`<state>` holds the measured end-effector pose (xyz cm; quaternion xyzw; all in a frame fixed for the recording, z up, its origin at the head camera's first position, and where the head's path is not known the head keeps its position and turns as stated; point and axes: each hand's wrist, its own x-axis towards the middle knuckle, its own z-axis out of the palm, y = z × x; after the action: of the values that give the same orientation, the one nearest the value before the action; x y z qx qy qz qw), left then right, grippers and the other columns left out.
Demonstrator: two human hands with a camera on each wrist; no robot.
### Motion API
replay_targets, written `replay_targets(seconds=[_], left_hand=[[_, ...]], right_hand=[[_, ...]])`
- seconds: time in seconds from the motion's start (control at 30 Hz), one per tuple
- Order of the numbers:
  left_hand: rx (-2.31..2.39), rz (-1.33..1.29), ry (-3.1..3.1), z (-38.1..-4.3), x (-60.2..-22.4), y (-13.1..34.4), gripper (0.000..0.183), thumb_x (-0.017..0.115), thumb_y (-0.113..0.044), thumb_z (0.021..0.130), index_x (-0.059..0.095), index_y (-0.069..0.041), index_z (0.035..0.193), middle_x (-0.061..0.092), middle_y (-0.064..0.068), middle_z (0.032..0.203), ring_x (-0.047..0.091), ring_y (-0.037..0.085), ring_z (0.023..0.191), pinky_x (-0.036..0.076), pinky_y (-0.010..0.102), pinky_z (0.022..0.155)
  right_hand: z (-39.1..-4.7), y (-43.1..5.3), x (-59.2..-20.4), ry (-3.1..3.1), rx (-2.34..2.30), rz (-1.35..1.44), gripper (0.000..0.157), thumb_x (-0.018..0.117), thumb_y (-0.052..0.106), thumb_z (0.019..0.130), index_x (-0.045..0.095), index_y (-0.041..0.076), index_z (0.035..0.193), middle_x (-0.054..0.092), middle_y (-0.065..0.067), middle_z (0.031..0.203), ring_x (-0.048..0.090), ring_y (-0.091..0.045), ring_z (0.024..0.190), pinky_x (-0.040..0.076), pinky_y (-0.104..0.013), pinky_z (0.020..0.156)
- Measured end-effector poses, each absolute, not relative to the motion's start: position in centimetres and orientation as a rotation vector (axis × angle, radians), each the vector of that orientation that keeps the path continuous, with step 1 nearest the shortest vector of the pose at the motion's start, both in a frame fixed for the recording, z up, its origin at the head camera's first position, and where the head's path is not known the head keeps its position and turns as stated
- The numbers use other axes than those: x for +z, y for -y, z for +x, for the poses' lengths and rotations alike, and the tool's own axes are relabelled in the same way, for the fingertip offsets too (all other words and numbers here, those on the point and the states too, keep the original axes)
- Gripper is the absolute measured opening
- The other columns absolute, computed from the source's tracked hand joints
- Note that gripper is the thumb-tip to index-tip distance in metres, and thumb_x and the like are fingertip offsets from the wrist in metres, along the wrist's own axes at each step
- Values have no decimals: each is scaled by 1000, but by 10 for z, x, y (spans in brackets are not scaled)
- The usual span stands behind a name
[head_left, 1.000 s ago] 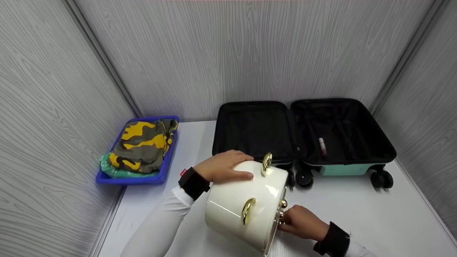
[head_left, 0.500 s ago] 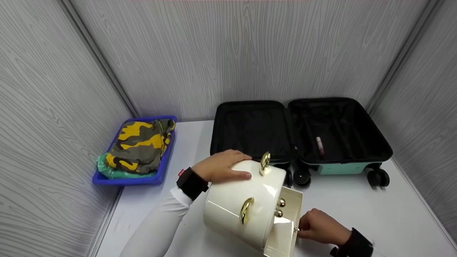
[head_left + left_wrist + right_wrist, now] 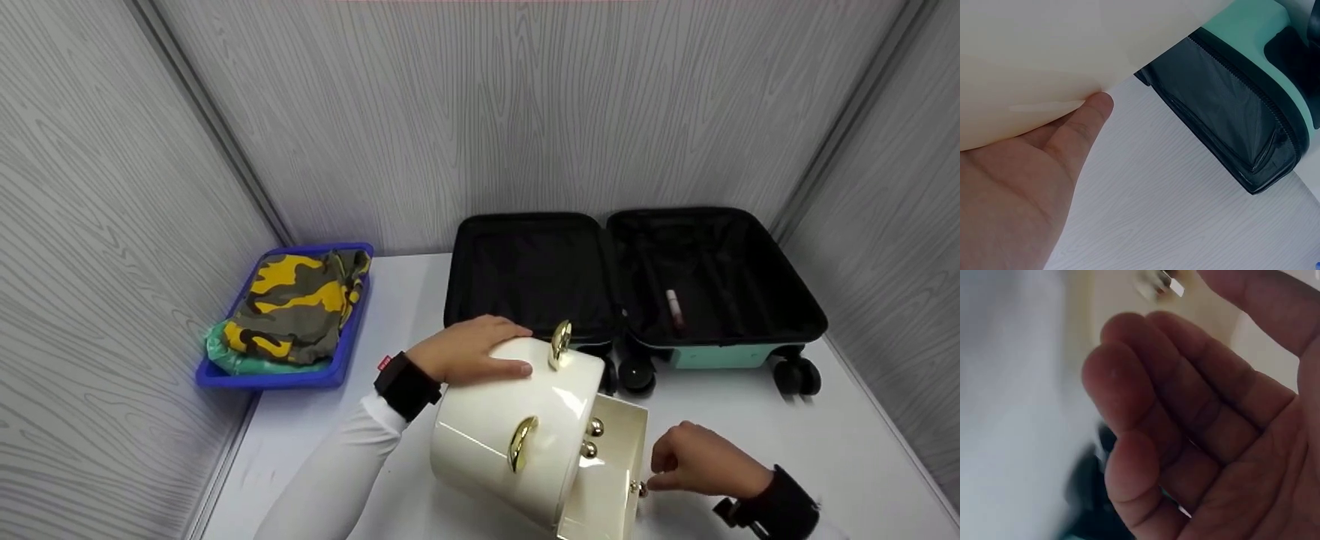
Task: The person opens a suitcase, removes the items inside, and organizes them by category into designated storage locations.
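A glossy cream storage box (image 3: 484, 424) with two gold handles stands at the front middle in the head view. My left hand (image 3: 472, 351) rests on its far left side, fingers straight along the curved shell; the left wrist view shows the palm and thumb (image 3: 1081, 126) against it. From the box's right face a drawer (image 3: 609, 499) is pulled out, below two gold knobs (image 3: 592, 437). My right hand (image 3: 705, 459) is beside the drawer's front knob (image 3: 641, 489), thumb right at it. In the right wrist view its fingers (image 3: 1120, 385) are loosely bent, holding nothing.
Behind the box lies an open suitcase (image 3: 532, 274) with black lining and a mint shell. A small white-capped tube (image 3: 675, 307) lies in its right half. At left, a blue basket (image 3: 341, 360) holds folded camouflage cloth (image 3: 292, 307) and something green. Grey walls surround the table.
My right hand has pulled the drawer out to the right, then let go of its knob and moved slightly away. My left hand stays on the box.
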<state>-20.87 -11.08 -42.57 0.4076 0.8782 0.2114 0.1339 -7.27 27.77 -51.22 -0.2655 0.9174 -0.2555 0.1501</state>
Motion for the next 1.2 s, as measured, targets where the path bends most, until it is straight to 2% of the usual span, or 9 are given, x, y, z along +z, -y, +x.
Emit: replay_targets(seconds=[0.27,0.5,0.63,0.77,0.97,1.07,1.2], left_hand=[[624,1187,-2548,-209,-427,110,70,62,-63,103,58,-19,158,61,9,157,53,28,150,41,49,126],[650,1203,-2528,-210,-428,111,73,62,-62,102,59,-14,157,62,10,156,53,29,149,41,48,126],[649,1195,-2528,-210,-427,111,73,62,-62,102,59,-14,157,61,10,156,53,29,149,41,49,126],[633,1181,-2539,-208,-426,113,72,61,-64,103,58,-17,158,60,9,157,52,28,150,41,49,127],[621,1159,-2541,-203,-423,116,73,60,-64,103,57,-17,159,59,9,159,51,28,151,39,48,128],[628,1150,-2538,-199,-422,117,72,61,-63,103,57,-18,159,60,9,158,52,29,151,40,49,127],[613,1140,-2543,-195,-421,119,71,63,-62,103,57,-20,159,60,8,158,52,28,150,41,49,126]], right_hand=[[-114,-295,-463,-2835,-870,-800,20,83,28,97,79,25,78,63,18,67,50,5,57,46,-22,54],[-169,-303,-436,-2958,-770,-811,31,86,27,95,72,23,68,55,17,62,45,4,53,41,-22,51],[-200,-305,-420,-3000,-682,-805,30,85,28,96,75,18,70,60,13,64,48,1,54,44,-23,54],[-231,-306,-407,-3009,-643,-791,31,83,28,98,75,18,70,63,13,60,53,0,52,46,-23,57],[-277,-313,-399,-3027,-658,-750,39,81,30,100,71,15,65,58,7,60,45,-3,50,40,-24,52],[-297,-319,-402,-3048,-683,-630,36,81,34,101,76,12,72,67,1,65,53,-7,55,42,-23,55],[-316,-330,-418,-3081,-762,-466,33,81,37,100,84,6,91,79,-11,84,63,-14,69,46,-23,64]])
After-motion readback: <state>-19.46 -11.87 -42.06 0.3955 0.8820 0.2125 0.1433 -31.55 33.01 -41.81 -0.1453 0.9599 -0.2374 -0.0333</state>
